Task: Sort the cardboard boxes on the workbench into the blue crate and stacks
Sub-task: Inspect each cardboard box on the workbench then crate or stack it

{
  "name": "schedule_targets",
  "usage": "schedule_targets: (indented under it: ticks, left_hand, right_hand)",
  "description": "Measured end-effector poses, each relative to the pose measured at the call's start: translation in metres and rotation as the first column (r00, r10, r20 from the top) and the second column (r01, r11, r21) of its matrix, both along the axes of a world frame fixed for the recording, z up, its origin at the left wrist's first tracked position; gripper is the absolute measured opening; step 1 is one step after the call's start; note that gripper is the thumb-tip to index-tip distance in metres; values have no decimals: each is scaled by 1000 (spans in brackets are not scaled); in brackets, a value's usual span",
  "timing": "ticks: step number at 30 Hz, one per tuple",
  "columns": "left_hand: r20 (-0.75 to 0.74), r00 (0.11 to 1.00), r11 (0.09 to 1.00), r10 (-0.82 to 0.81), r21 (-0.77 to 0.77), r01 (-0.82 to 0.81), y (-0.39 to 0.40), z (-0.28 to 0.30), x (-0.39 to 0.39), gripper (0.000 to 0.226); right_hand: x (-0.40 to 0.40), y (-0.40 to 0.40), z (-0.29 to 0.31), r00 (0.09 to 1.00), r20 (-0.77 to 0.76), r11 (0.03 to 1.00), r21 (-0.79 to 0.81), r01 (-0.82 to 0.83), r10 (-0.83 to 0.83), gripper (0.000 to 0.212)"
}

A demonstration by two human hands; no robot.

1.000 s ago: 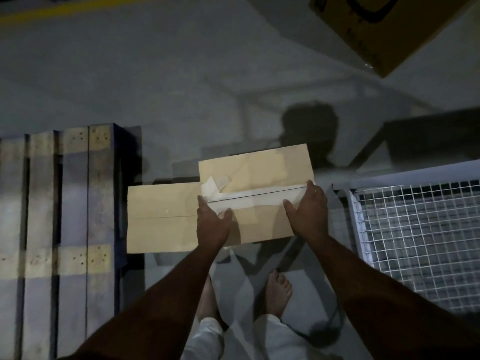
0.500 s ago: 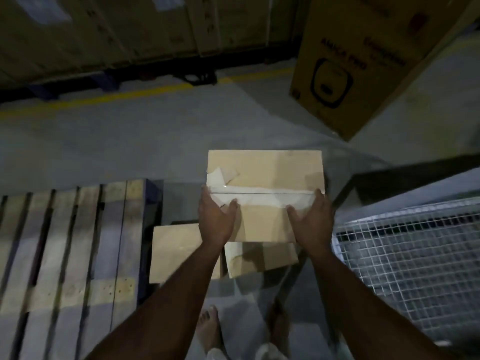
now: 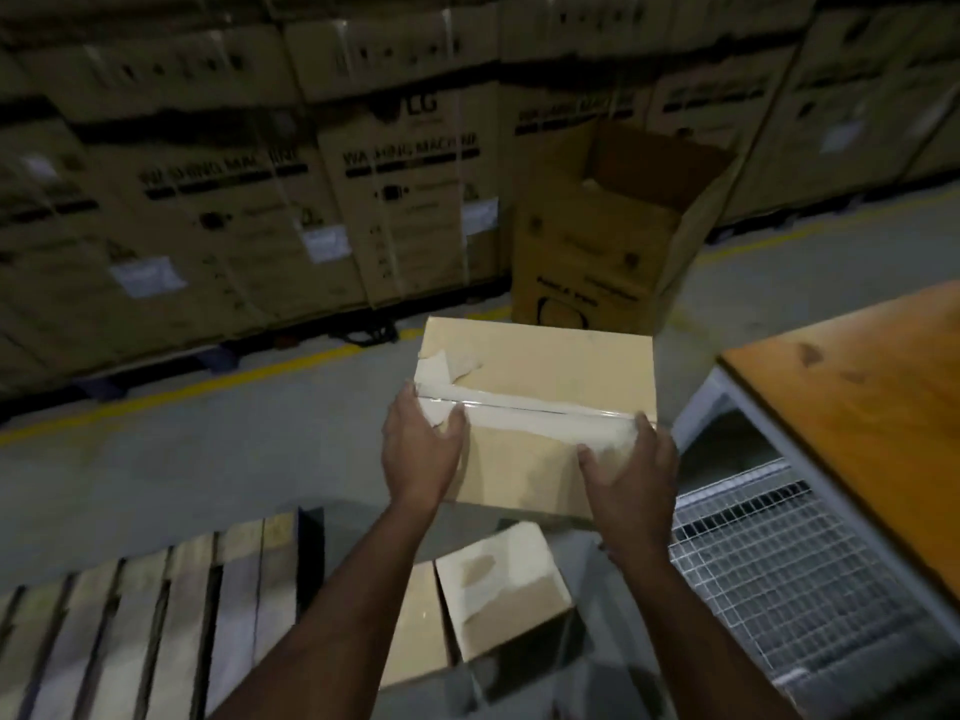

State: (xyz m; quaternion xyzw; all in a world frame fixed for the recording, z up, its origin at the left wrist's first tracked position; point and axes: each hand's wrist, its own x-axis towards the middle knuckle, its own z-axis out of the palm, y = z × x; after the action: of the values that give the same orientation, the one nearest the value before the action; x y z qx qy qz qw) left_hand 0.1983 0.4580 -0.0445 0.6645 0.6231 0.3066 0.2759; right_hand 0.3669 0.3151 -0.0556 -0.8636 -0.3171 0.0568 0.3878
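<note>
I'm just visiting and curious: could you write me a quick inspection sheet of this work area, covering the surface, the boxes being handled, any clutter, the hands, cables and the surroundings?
Surface: wooden workbench top at the right, bare where visible; wire-mesh shelf beneath it.
Job's things: taped cardboard box held in the air, its tape torn at the left end; two smaller boxes on the floor below it. No blue crate in view.
Clutter: open tall carton standing on the floor behind.
Hands: left hand and right hand grip the box's near corners, thumbs on top.
Cables: nothing seen.
Surroundings: wooden pallet at lower left; yellow floor line; wall of stacked washing-machine cartons; dim light.
</note>
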Motion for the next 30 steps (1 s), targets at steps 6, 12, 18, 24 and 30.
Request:
schedule_targets:
  ticks: [6, 12, 18, 24, 30]
  left_hand:
    - [94, 986, 988, -140, 82, 132, -34, 66, -22, 61]
    - [122, 935, 937, -332, 153, 313, -84, 110, -38, 62]
    - [153, 867, 874, -475, 195, 444, -141, 148, -27, 66]
    - [190, 761, 782, -620, 223, 582, -213, 172, -5, 65]
    - [197, 645, 674, -738, 263, 691, -302, 187, 12, 63]
  right_hand:
    - [-43, -57, 63, 984, 86, 985, 86, 149, -156, 78]
    - [-83, -129, 103, 934, 88, 936, 98, 338, -346, 79]
    - [-105, -205, 136, 859, 103, 861, 153, 485, -502, 76]
    - [-106, -285, 155, 736, 148, 748, 220, 627, -660, 70]
    - [-119, -382, 165, 644, 155, 659, 268, 703, -750, 68]
